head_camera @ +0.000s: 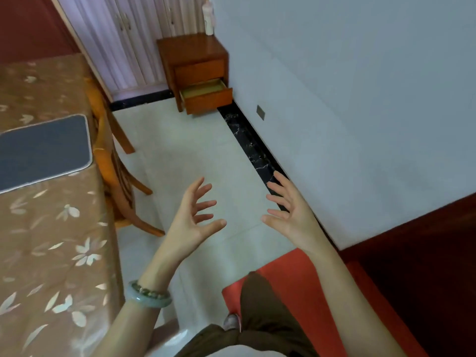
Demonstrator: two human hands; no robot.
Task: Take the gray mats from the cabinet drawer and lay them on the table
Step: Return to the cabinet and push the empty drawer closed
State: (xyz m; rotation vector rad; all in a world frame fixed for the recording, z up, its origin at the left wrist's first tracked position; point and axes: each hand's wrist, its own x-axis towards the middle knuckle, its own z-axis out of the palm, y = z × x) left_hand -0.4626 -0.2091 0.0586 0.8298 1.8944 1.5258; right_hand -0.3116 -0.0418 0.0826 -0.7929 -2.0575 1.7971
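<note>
Both hands are empty and slack: the left hand (192,220), with a pale green bracelet (148,296) on its wrist, and the right hand (291,212) hang in the air over the floor with fingers spread and palms turned toward each other, gripping nothing. One gray mat (43,150) lies flat on the table (51,240) at the left, near the edge beside a wooden chair (116,176). It is a dark slate rectangle with rounded corners and a thin pale border, and it sits smooth on the brown flowered tablecloth with no curl or fold showing. It looks soft and floppy, so it would likely sag if held by one corner. The small wooden cabinet (195,55) stands well apart from the hands, against the wall, and its lower drawer (206,95) is pulled out. The part of the drawer's inside that shows is a pale yellow-green, and I cannot tell from here whether another mat lies in it. The step in hand seems to be going to that drawer to fetch the next mat. To do it well, walk right up to the cabinet, look down into the drawer first, then lift any mat with both hands at opposite edges so it stays flat, carry it past the chair, and lay it beside the first one, not overlapping it.
</note>
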